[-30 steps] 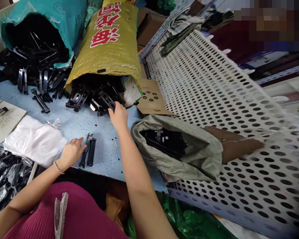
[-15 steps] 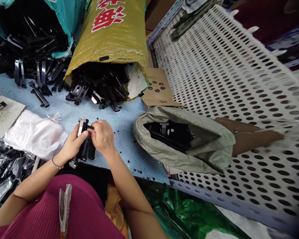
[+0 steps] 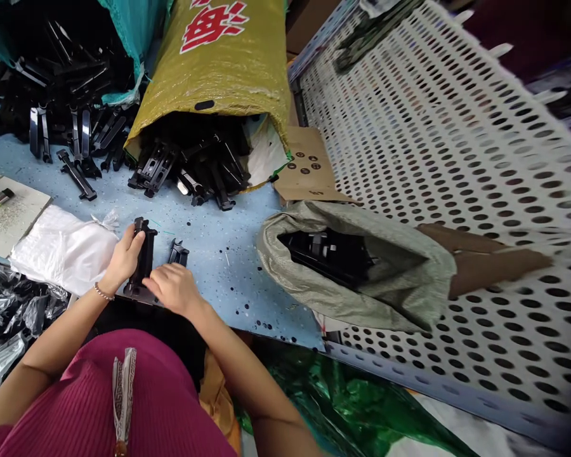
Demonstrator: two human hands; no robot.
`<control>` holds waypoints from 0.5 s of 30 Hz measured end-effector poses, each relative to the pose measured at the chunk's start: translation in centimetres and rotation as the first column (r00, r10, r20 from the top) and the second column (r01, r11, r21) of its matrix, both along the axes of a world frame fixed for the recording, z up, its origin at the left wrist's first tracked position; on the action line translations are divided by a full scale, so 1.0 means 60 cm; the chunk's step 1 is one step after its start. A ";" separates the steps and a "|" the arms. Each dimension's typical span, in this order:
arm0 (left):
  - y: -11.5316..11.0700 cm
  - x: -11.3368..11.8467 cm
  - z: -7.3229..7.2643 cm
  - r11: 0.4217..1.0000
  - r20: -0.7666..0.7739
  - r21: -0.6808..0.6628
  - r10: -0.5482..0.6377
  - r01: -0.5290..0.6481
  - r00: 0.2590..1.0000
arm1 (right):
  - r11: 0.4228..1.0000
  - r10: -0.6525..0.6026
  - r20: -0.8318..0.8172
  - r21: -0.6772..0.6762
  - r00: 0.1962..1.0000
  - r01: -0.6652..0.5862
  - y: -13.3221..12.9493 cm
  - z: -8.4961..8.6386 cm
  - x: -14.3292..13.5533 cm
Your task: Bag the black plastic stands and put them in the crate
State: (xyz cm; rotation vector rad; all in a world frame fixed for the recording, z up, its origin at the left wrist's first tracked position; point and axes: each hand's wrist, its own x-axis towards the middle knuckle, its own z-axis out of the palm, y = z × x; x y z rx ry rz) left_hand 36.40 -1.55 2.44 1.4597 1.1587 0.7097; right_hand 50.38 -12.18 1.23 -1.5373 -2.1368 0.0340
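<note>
My left hand (image 3: 124, 259) is closed round a long black plastic part (image 3: 143, 257), held upright above the front edge of the blue table (image 3: 228, 279). Right beside its lower end is my right hand (image 3: 175, 287), fingers bent; whether it grips anything is hidden. Another black part (image 3: 177, 252) lies on the table just beyond my right hand. More black parts (image 3: 157, 166) spill from the mouth of a yellow sack (image 3: 219, 76) behind.
A teal sack (image 3: 136, 38) with many black parts is at the back left. White plastic bags (image 3: 64, 247) lie left of my hands. To the right, a grey-green sack (image 3: 409, 279) holding black parts rests against a white perforated panel (image 3: 423, 127).
The held part has turned, its silvery face no longer showing. My left hand has shifted slightly left, and my right hand has moved down and left from the part's top, uncovering the other part.
</note>
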 end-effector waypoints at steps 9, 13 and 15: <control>-0.060 0.038 -0.065 0.827 -0.590 0.421 -0.062 0.372 0.805 | 0.749 -0.633 0.151 -0.130 0.759 0.650 0.257 0.022 0.184; -0.038 0.020 -0.056 0.825 -0.351 0.501 -0.082 0.261 0.933 | 0.784 -0.610 0.084 -0.080 0.788 0.615 0.249 0.043 0.225; -0.025 0.016 -0.038 0.893 -0.170 0.408 -0.130 0.190 0.977 | 0.793 -0.603 -0.062 0.059 0.795 0.606 0.203 0.055 0.219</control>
